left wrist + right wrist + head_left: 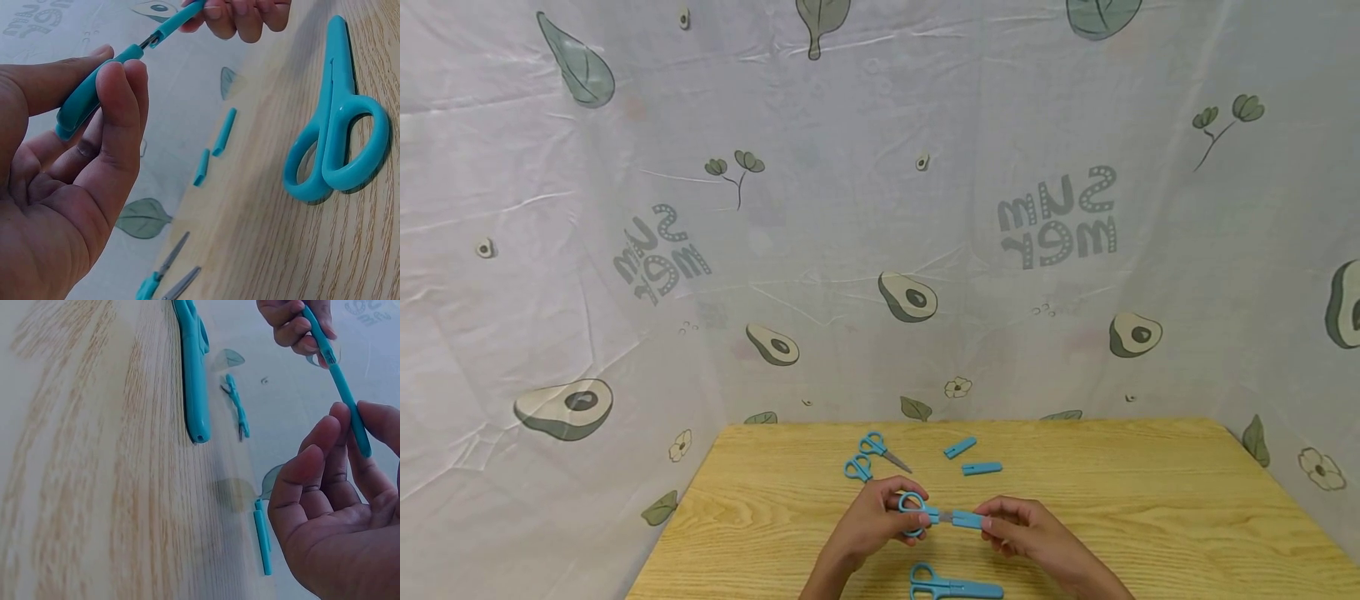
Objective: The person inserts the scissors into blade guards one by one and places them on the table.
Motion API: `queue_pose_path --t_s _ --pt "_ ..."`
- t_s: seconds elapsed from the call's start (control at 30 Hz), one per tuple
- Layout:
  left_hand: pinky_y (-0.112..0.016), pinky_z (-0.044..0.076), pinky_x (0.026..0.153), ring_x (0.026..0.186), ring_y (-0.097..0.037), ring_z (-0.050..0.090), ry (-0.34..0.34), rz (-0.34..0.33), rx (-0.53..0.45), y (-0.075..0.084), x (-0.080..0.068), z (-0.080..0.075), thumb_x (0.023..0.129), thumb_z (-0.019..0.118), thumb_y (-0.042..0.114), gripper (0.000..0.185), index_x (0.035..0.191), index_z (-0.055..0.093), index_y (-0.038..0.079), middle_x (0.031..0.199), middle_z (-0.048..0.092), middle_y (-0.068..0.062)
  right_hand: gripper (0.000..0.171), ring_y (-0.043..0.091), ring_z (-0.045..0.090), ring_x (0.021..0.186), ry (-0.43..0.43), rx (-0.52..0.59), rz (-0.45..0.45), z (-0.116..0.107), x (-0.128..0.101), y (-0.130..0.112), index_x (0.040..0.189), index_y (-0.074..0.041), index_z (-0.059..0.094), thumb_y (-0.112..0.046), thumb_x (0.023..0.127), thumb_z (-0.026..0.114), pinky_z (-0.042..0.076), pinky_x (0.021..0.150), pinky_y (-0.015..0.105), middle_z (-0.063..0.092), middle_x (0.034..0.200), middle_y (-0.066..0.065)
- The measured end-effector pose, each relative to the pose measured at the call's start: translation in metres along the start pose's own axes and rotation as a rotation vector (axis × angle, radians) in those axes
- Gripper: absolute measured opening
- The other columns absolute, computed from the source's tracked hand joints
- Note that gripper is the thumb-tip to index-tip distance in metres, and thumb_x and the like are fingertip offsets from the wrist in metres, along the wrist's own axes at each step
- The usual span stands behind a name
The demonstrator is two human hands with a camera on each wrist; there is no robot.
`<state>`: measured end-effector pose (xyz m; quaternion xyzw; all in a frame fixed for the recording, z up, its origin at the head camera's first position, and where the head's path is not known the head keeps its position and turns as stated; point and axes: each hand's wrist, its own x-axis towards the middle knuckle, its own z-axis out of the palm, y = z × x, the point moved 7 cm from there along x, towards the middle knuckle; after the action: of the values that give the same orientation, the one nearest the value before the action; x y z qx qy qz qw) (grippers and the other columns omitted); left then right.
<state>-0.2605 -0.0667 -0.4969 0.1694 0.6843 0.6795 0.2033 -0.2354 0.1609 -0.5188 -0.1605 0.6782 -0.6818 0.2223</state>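
Observation:
My left hand grips a pair of blue-handled scissors by the handle loops, blades pointing right. Between thumb and fingers, my right hand pinches a blue blade cover by its far end. The cover's mouth sits over the blade tips, and a short stretch of bare metal blade shows between cover and handle. Both hands are raised over the wooden table. In the left wrist view the scissors and the cover line up end to end.
Nearest me on the table lie covered blue scissors. Farther back on the left are two uncovered pairs of scissors, one with its blade showing. Two loose blue covers, one angled and one flatter, lie right of them. A printed curtain hangs behind.

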Motion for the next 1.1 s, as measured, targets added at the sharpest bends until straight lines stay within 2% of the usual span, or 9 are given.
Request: queue_pose_path --t_s 0.3,0.67,0.93,1.1 --pt "-0.022 0.062 0.064 0.074 -0.013 0.076 0.007 0.01 0.007 0.0015 0.0006 0.0022 0.096 0.078 0.003 0.024 0.12 0.074 0.001 0.09 0.082 -0.007 0.031 0.011 0.058 0.083 0.046 -0.021 0.016 -0.001 0.0006 0.0001 0.129 0.0 0.069 -0.025 0.112 0.059 0.052 0.073 0.025 0.07 0.1 -0.004" --pt "-0.021 0.061 0.062 0.072 -0.013 0.075 0.028 0.006 0.005 -0.0006 0.002 0.0043 0.095 0.078 0.001 0.023 0.118 0.074 0.001 0.087 0.081 -0.005 0.028 0.012 0.054 0.079 0.08 -0.035 0.028 -0.0027 0.0014 0.004 0.126 -0.003 0.071 -0.025 0.112 0.061 0.048 0.068 0.026 0.067 0.096 -0.003" --pt "-0.021 0.061 0.061 0.072 -0.013 0.075 0.041 0.0 0.015 -0.0016 0.0024 0.005 0.095 0.08 0.001 0.022 0.117 0.075 0.001 0.088 0.08 -0.005 0.029 0.011 0.052 0.076 0.102 -0.035 0.03 -0.0008 0.0012 0.003 0.125 0.0 0.07 -0.024 0.11 0.063 0.045 0.066 0.027 0.065 0.093 -0.002" --pt "-0.021 0.06 0.06 0.071 -0.013 0.075 0.046 0.0 0.023 -0.0021 0.0023 0.0051 0.095 0.08 0.002 0.022 0.116 0.075 0.002 0.087 0.08 -0.005 0.029 0.011 0.055 0.08 0.12 -0.042 0.048 -0.0005 0.0016 0.0045 0.124 -0.002 0.071 -0.026 0.109 0.065 0.049 0.07 0.027 0.067 0.094 -0.003"
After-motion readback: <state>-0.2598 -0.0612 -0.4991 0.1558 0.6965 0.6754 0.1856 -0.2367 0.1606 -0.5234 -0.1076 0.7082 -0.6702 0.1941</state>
